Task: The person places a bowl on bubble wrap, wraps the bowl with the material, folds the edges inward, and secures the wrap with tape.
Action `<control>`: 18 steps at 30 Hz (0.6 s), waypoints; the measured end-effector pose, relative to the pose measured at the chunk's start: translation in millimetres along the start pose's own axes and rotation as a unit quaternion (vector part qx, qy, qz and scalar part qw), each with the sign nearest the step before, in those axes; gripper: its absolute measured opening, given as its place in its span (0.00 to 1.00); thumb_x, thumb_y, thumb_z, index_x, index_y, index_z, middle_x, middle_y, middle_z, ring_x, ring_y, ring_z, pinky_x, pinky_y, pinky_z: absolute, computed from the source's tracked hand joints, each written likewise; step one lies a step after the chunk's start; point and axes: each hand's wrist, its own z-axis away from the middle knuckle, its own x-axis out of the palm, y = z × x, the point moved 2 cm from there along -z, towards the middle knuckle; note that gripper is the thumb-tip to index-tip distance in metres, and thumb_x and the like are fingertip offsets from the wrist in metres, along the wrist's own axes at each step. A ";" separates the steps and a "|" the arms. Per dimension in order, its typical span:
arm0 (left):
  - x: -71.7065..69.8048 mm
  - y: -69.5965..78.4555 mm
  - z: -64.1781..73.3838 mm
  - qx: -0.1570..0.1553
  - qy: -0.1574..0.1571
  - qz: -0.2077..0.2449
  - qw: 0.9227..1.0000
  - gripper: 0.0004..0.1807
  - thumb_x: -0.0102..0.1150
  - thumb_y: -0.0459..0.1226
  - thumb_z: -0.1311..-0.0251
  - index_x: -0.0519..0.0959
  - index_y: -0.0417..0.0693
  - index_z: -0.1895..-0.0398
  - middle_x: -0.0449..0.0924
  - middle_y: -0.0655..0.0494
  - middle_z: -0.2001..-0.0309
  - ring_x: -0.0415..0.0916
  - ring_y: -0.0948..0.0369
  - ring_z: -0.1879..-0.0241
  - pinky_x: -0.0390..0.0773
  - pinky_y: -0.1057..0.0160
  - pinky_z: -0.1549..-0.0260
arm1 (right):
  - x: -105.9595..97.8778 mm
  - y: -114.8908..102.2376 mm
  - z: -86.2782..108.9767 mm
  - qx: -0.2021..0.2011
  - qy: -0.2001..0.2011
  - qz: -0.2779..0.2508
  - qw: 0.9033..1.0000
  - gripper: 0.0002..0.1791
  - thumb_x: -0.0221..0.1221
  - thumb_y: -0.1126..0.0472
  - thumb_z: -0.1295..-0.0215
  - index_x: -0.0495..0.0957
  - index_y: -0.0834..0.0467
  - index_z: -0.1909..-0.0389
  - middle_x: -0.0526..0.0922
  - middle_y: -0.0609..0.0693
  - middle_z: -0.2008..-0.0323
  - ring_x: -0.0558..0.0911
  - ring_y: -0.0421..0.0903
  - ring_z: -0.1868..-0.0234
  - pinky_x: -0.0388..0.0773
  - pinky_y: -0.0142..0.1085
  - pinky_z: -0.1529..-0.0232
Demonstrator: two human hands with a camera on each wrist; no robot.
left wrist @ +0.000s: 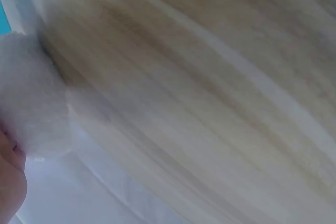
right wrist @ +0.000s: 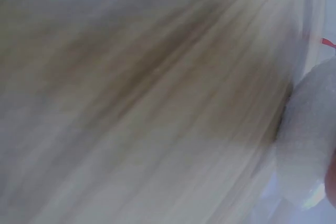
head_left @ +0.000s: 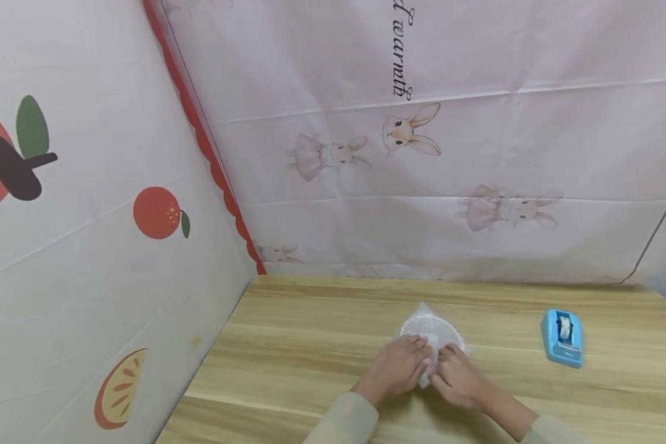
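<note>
A round, plate-like thing wrapped in translucent white bubble wrap (head_left: 428,325) lies on the table in the head view, a pale rim showing through. Its wrapping comes to a point at the far side and another at the near side. My left hand (head_left: 401,365) holds the near left part of the wrap with curled fingers. On the near right, my right hand (head_left: 459,375) pinches the wrap close to the left thumb. The wrapped bundle (left wrist: 34,98) fills the left edge of the left wrist view, and its rounded side shows at the right of the right wrist view.
A blue tape dispenser (head_left: 562,339) with a small roll stands on the wood-grain table (head_left: 288,345), to the right of the hands. Behind the table hangs a pink rabbit-print cloth (head_left: 333,234); a fruit-print cloth (head_left: 200,277) borders the left side.
</note>
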 end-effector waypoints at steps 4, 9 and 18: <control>-0.2 -0.3 -4.8 -0.005 -0.045 -0.006 0.999 0.24 0.27 0.46 0.28 0.70 0.54 0.39 0.70 0.62 0.37 0.64 0.66 0.36 0.61 0.69 0.35 | -1.5 1.6 4.6 -0.025 0.067 -0.005 0.997 0.15 0.61 0.59 0.49 0.69 0.46 0.89 0.77 0.39 0.79 0.78 0.40 0.69 0.72 0.47 0.54; 0.9 2.4 -11.1 -0.012 -0.072 0.009 0.997 0.26 0.24 0.50 0.29 0.71 0.56 0.39 0.70 0.63 0.37 0.65 0.65 0.36 0.62 0.68 0.36 | -5.0 6.4 14.6 -0.056 0.160 -0.007 0.986 0.11 0.59 0.53 0.42 0.81 0.52 0.79 0.83 0.47 0.73 0.81 0.45 0.68 0.61 0.30 0.35; 1.1 3.4 -17.9 -0.020 -0.068 0.021 0.997 0.24 0.29 0.50 0.30 0.77 0.62 0.47 0.76 0.67 0.44 0.69 0.66 0.41 0.64 0.70 0.39 | -18.7 20.4 21.5 -0.017 0.174 0.012 0.984 0.14 0.54 0.58 0.37 0.83 0.63 0.73 0.85 0.54 0.69 0.81 0.52 0.62 0.70 0.37 0.51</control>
